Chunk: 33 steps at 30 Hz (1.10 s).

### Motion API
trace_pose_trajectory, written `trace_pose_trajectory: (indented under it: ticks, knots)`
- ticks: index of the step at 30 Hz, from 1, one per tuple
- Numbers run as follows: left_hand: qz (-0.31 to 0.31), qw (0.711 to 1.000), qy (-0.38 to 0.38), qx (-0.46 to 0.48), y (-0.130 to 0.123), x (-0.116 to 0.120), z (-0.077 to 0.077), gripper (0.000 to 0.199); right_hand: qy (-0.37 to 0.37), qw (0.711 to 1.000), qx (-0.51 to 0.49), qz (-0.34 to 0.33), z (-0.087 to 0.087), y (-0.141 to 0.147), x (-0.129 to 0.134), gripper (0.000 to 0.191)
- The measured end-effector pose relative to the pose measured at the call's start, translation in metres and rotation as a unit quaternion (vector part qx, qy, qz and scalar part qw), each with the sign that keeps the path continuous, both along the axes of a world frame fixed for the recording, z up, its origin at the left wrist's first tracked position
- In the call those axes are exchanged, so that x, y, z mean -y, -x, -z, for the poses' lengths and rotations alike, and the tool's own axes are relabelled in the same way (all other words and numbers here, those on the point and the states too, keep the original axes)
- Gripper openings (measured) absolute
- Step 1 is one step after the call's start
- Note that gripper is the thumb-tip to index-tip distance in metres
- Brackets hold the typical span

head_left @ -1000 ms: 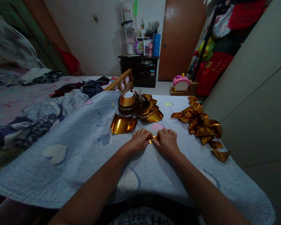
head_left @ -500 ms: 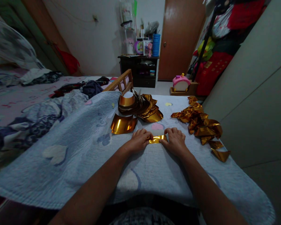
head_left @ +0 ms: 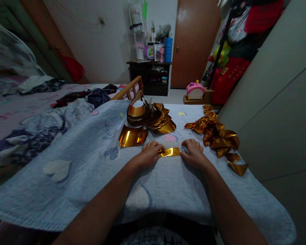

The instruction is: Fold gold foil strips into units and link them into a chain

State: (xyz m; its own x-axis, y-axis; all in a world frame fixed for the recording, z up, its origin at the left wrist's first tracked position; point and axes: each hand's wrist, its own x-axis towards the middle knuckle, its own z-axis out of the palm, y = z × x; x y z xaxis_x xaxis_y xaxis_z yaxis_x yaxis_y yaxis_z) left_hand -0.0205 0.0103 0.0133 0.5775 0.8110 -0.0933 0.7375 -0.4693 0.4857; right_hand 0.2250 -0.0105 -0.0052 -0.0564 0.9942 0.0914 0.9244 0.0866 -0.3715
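Observation:
A narrow folded strip of shiny gold foil paper (head_left: pixel 170 152) lies on the blue blanket in front of me. My left hand (head_left: pixel 151 153) grips its left end, fingers closed over it. Just off the strip's right end is my right hand (head_left: pixel 193 153), thumb and fingers apart with nothing between them. Beyond my left hand, a few flat, slightly curled gold sheets (head_left: pixel 133 136) rest on the blanket. Behind them sits a fanned pile of gold foil sheets (head_left: pixel 155 117). To the right lies a heap of folded gold foil pieces (head_left: pixel 216 131).
The light blue blanket (head_left: pixel 91 177) covers the surface I work on. At left is a bed (head_left: pixel 40 98) with rumpled clothes. A wooden rail (head_left: pixel 129 89) stands behind the foil pile, and a pale cabinet side (head_left: pixel 277 112) rises at right. A pink toy (head_left: pixel 196 90) sits beyond the far edge.
My right hand has let go of the strip's right end and moved slightly right, its fingers opening. My left hand still holds the left end. The view has shifted a little.

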Motion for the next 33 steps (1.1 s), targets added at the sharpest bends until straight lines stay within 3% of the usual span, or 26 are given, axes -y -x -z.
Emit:
trace_pose_trajectory:
  ticks: [5, 12, 20, 23, 29, 33]
  knots:
    - [-0.004, 1.0, -0.008, 0.005, -0.001, 0.002, 0.0, 0.025, -0.024, 0.999, 0.0, 0.041, -0.001, 0.012, -0.003, 0.023]
    - [-0.012, 0.999, -0.024, 0.032, -0.003, 0.003, 0.001, 0.026, -0.064, 0.997, 0.029, 0.027, 0.004, 0.026, -0.004, 0.024]
    - [-0.022, 0.996, -0.044, 0.08, -0.003, 0.003, 0.003, 0.03, -0.021, 0.997, -0.059, 0.041, 0.002, 0.025, -0.005, 0.015]
    - [-0.039, 0.991, -0.052, 0.115, -0.003, 0.001, 0.007, 0.037, -0.017, 0.993, -0.121, 0.006, -0.002, 0.023, -0.004, 0.011]
    - [-0.083, 0.971, -0.055, 0.217, -0.003, -0.002, 0.017, 0.078, 0.011, 0.939, -0.338, -0.064, -0.006, 0.023, -0.004, 0.019]
    - [-0.127, 0.926, 0.055, 0.351, -0.01, -0.001, 0.018, 0.093, 0.047, 0.868, -0.49, -0.068, -0.011, 0.026, -0.003, 0.031]
